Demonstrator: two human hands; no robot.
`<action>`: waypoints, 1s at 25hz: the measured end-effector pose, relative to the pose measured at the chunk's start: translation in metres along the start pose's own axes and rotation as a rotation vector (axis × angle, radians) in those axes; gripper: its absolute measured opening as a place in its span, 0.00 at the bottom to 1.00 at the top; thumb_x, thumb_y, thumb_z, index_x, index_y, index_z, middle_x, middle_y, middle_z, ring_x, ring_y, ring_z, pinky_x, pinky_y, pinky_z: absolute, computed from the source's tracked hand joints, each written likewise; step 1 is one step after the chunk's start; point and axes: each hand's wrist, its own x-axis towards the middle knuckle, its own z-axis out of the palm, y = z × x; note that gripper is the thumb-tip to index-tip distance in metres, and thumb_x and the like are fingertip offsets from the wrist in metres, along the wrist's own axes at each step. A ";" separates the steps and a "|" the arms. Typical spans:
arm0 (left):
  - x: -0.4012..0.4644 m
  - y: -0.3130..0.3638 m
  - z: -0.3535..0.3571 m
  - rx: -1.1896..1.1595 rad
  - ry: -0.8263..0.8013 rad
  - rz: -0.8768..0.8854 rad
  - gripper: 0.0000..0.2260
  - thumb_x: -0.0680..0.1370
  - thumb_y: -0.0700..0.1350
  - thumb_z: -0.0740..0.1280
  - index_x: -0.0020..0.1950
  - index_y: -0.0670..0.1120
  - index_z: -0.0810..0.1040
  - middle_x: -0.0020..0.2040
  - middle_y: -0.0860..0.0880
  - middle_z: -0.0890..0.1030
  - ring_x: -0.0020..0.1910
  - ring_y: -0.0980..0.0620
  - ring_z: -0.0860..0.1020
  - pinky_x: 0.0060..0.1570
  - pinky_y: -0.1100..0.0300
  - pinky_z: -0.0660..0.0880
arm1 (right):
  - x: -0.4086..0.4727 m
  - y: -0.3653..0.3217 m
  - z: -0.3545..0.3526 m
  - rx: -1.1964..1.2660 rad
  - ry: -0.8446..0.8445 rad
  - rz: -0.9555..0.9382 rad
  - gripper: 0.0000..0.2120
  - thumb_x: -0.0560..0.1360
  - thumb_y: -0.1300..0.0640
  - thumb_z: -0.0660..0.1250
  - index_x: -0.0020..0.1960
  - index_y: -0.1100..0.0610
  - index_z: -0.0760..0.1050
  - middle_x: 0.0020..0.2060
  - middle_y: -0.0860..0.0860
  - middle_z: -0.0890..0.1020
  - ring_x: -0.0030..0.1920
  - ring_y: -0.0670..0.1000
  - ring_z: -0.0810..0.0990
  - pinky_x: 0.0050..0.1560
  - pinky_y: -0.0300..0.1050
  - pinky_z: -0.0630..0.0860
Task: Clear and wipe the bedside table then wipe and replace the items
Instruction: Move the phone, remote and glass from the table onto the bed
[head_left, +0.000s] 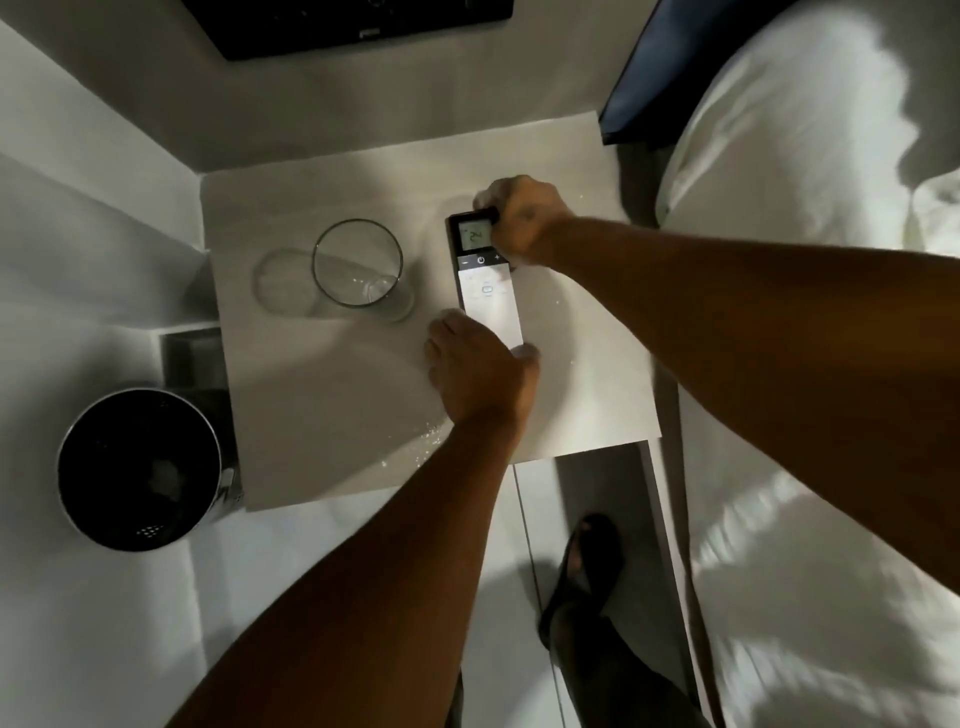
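Two hands are working on one remote control (485, 280), which is lying flat on the white worktop (332, 405) toward its right side, display end pointing away from the person. The likeliest slip, in my judgement, is an accidental button press: the right hand (522, 221) is closing over the display end, right by the power and plus keys, and any firm squeeze or rub there could switch the unit or change its setting. A second risk is the empty glass (357, 262) standing just left of the remote; a sideways sweep of the left hand (478, 371) could knock it. Small droplets are showing on the worktop near the front edge and right side, so the remote could also be picking up moisture underneath.

The right hand is curling around the far end of the remote, fingers mostly closed on it; whether a cloth is bunched inside is not clear. The left hand is resting half-open, fingertips pressing the remote's near end, steadying rather than gripping it
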 end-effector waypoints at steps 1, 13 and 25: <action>0.000 -0.001 -0.001 -0.018 -0.011 -0.002 0.31 0.68 0.50 0.74 0.65 0.38 0.70 0.63 0.40 0.74 0.62 0.40 0.73 0.59 0.48 0.75 | -0.001 0.000 -0.003 0.029 0.002 0.014 0.16 0.78 0.64 0.68 0.64 0.55 0.77 0.64 0.54 0.79 0.61 0.53 0.78 0.50 0.38 0.77; -0.123 0.050 -0.073 -0.222 -0.088 0.563 0.32 0.66 0.35 0.80 0.68 0.34 0.75 0.62 0.35 0.77 0.60 0.36 0.77 0.58 0.49 0.77 | -0.216 0.079 -0.127 0.429 0.595 0.192 0.14 0.67 0.59 0.60 0.44 0.56 0.83 0.36 0.51 0.83 0.38 0.53 0.82 0.40 0.41 0.77; -0.209 0.160 -0.003 -0.110 -0.497 0.970 0.31 0.68 0.40 0.78 0.71 0.42 0.76 0.65 0.44 0.80 0.65 0.43 0.73 0.62 0.66 0.64 | -0.348 0.262 -0.172 0.743 0.981 0.777 0.13 0.65 0.59 0.61 0.40 0.56 0.84 0.32 0.59 0.85 0.37 0.60 0.86 0.41 0.59 0.84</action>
